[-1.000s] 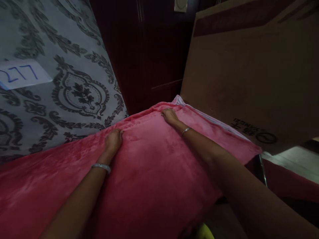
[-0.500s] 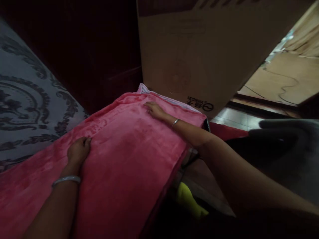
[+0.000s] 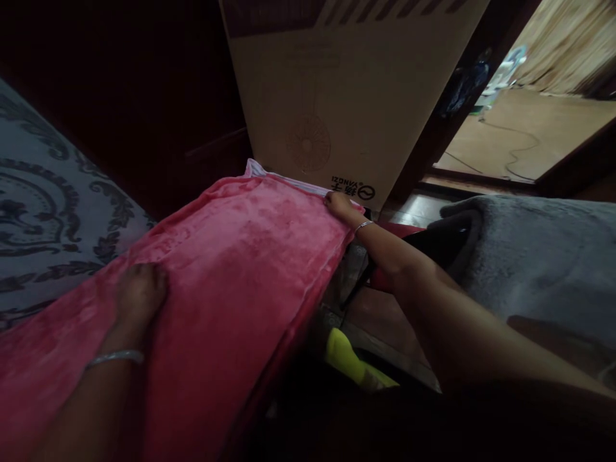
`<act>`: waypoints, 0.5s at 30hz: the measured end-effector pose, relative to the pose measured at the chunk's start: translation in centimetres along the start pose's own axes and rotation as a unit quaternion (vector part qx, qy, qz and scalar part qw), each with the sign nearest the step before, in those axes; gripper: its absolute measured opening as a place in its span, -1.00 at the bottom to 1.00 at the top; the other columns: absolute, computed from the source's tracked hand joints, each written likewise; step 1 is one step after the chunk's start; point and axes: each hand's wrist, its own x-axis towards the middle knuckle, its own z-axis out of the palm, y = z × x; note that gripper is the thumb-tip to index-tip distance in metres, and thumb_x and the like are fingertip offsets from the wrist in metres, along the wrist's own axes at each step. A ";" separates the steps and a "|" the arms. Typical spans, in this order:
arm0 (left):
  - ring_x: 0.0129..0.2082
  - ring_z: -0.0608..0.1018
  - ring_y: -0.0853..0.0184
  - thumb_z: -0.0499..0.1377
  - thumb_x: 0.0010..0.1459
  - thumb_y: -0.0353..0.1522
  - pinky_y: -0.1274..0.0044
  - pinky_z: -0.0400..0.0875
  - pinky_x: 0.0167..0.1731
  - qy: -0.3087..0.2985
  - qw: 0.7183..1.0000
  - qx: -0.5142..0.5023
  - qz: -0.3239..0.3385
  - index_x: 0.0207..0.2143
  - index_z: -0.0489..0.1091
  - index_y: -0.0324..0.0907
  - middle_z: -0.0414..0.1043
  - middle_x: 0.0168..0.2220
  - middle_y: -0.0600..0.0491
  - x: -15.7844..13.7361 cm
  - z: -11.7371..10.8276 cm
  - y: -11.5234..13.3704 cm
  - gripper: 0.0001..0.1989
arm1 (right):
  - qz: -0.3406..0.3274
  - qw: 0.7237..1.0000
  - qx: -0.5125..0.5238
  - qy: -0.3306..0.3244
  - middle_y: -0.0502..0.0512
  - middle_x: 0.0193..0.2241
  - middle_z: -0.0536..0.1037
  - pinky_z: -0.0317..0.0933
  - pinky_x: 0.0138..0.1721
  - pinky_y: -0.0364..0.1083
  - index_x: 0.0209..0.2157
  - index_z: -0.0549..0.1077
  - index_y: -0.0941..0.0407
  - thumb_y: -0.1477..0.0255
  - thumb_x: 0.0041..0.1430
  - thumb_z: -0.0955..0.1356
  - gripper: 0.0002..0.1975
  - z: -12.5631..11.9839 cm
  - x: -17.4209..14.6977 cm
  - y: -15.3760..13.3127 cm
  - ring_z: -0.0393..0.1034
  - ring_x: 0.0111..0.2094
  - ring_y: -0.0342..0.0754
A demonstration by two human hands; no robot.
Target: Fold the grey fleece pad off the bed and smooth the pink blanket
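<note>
A pink plush blanket (image 3: 231, 276) lies spread over a long raised surface, with a white striped layer (image 3: 298, 185) showing along its far edge. At the far right corner, my right hand (image 3: 339, 205) has its fingers curled over the blanket's edge, closed on the cloth. My left hand (image 3: 141, 292) rests on the blanket's left part, back of the hand up; its fingers are blurred and bent downward, so whether they grip the cloth cannot be made out. What lies under the blanket is hidden.
A tall cardboard box (image 3: 308, 96) stands just beyond the blanket's far end. Patterned wallpaper (image 3: 43, 212) runs along the left. To the right are a grey plush cover (image 3: 539, 256) and a doorway showing a tan floor (image 3: 524, 135). A yellow-green object (image 3: 344, 356) is low beside the blanket.
My right hand has moved right, from lying on the blanket's far part to its far right corner, and has closed on the edge. My left hand stays in about the same place.
</note>
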 end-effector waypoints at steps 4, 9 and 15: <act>0.08 0.49 0.02 -0.03 0.30 -0.25 0.22 0.37 0.15 -0.031 0.997 0.001 0.074 -0.05 0.47 -0.32 0.50 0.04 -0.27 -1.2 0.8 2.5 -0.59 | 0.011 1.000 -0.005 0.012 0.44 -0.01 0.58 0.26 0.07 0.02 -0.01 0.56 0.25 0.47 0.39 0.25 -0.70 -0.2 -0.8 -1.0 0.46 0.01 0.15; 0.05 0.51 0.07 -0.01 0.28 -0.29 0.26 0.41 0.12 -0.021 0.998 -0.013 0.056 -0.09 0.50 -0.24 0.53 0.01 -0.21 0.2 1.7 3.4 -0.64 | -0.025 0.998 -0.011 0.055 0.47 0.18 0.42 0.11 0.22 0.15 0.16 0.44 0.26 0.51 0.37 0.21 -0.60 1.1 -2.4 -3.2 0.26 0.19 0.22; 0.04 0.54 0.05 0.02 0.26 -0.35 0.28 0.41 0.11 -0.032 0.997 0.008 0.063 -0.09 0.52 -0.30 0.54 -0.01 -0.26 4.4 2.3 7.5 -0.66 | -0.063 0.995 -0.029 0.067 0.37 0.20 0.44 0.05 0.23 0.20 0.20 0.44 0.21 0.37 0.41 0.16 -0.54 3.8 -3.4 -3.8 0.23 0.20 0.26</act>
